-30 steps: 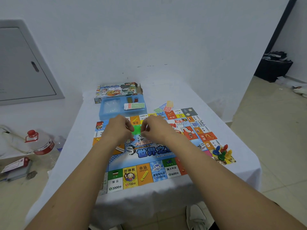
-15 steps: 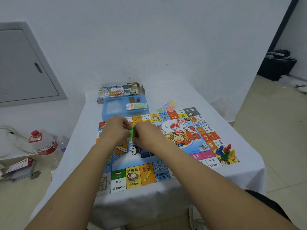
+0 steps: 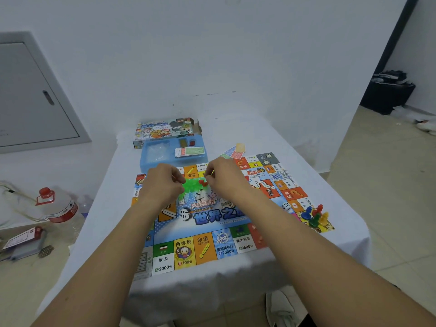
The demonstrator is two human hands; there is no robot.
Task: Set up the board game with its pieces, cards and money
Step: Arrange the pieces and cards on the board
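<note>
The colourful game board (image 3: 212, 234) lies open on the white-clothed table (image 3: 271, 274). Above the board's middle, my left hand (image 3: 162, 182) and my right hand (image 3: 224, 178) each pinch one side of a small clear bag (image 3: 191, 186) holding green and a few red plastic pieces. The bag is stretched between the two hands. Several coloured pawns (image 3: 315, 215) stand on the board's right corner, with dice (image 3: 286, 206) next to them. A few loose cards (image 3: 236, 151) lie past the board's far edge.
A blue plastic tray (image 3: 153, 161) with a stack of cards and money (image 3: 190, 151) sits behind the board, and the game box (image 3: 165, 129) stands behind the tray. A large water bottle (image 3: 59, 206) stands on the floor at the left. A shoe (image 3: 280, 308) shows below the table's front edge.
My hands were close together over the bag; they have drawn apart and the bag of green pieces now shows between them.
</note>
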